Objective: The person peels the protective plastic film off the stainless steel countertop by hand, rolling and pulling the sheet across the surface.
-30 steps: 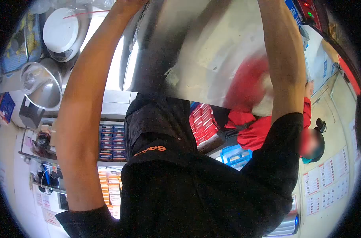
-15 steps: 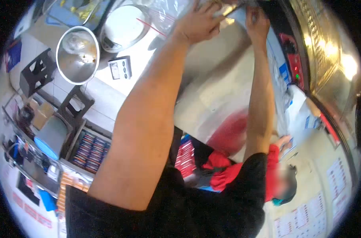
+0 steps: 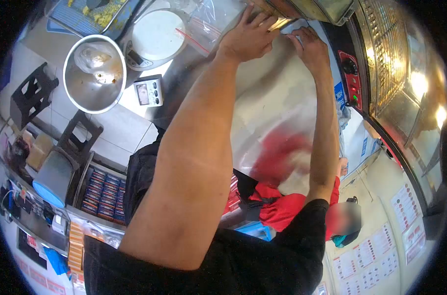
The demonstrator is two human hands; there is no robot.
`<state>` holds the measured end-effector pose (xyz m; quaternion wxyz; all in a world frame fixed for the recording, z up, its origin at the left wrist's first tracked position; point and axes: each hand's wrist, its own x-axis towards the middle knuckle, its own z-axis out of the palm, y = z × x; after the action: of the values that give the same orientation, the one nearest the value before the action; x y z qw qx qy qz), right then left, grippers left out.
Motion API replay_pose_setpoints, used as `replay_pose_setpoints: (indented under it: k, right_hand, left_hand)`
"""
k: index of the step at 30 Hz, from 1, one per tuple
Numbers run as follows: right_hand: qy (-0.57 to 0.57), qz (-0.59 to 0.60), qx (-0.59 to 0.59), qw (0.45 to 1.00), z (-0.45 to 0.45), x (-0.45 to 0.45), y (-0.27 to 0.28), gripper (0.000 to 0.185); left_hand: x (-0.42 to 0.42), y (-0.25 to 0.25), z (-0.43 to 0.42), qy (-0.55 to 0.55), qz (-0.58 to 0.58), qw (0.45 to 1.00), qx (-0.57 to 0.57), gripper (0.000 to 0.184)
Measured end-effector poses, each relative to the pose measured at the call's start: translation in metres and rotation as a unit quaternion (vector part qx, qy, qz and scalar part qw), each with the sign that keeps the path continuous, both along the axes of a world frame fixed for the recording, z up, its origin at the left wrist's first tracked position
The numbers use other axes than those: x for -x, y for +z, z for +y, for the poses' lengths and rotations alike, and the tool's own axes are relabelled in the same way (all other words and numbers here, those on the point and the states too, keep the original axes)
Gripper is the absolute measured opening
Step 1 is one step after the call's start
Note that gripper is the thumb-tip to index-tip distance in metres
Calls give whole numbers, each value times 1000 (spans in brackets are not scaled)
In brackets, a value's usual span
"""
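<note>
My left hand [image 3: 253,37] is palm down at the far edge of the shiny steel counter [image 3: 262,93], its fingers bent and apart near some clear plastic bags [image 3: 208,22]. To its right, my right hand [image 3: 309,46] has its fingers curled together by the same edge; whatever they hold is too small to make out. A white round scale [image 3: 159,37] and a small white timer [image 3: 148,93] lie left of my left arm. Beside them is a steel bowl [image 3: 93,91] with a plastic bag inside.
A lit glass cabinet [image 3: 390,64] with a red control panel [image 3: 350,81] borders the right. A co-worker in red [image 3: 287,209] is at lower right. Dark stools [image 3: 81,137], boxed packets [image 3: 104,194] and a blue tray with yellow bits [image 3: 93,17] are on the left.
The view has swung, bringing both hands, the timer and the cabinet into sight. Since half a second ago, my hands appear slightly lower in view, still near the counter's far edge.
</note>
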<state>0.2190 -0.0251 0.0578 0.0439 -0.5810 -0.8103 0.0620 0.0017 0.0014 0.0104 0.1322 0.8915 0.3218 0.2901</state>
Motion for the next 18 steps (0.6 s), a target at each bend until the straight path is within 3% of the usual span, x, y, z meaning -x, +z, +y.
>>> replay_pose_setpoints:
  k: [3, 8, 10, 11, 15, 18]
  right_hand:
    - [-4, -52, -28, 998, -6, 9, -24, 19]
    - [-57, 5, -147, 988, -17, 11, -49, 23]
    - [-140, -32, 2, 990, -20, 22, -38, 25]
    - [-157, -24, 9, 987, -20, 22, -38, 25]
    - [-160, 12, -15, 987, -21, 29, -40, 25]
    - [-180, -36, 21, 983, -18, 44, -36, 25]
  left_hand:
    - [6, -9, -1, -8, 71, 997, 1, 37]
    - [-5, -5, 3, -23, 111, 993, 30, 41]
    - [-4, -12, -1, -21, 131, 991, 6, 41]
    - [-5, -19, -2, -17, 151, 988, -39, 42]
    - [-7, -13, 2, -34, 193, 980, -27, 40]
    - [-4, -28, 4, -38, 159, 986, -29, 37]
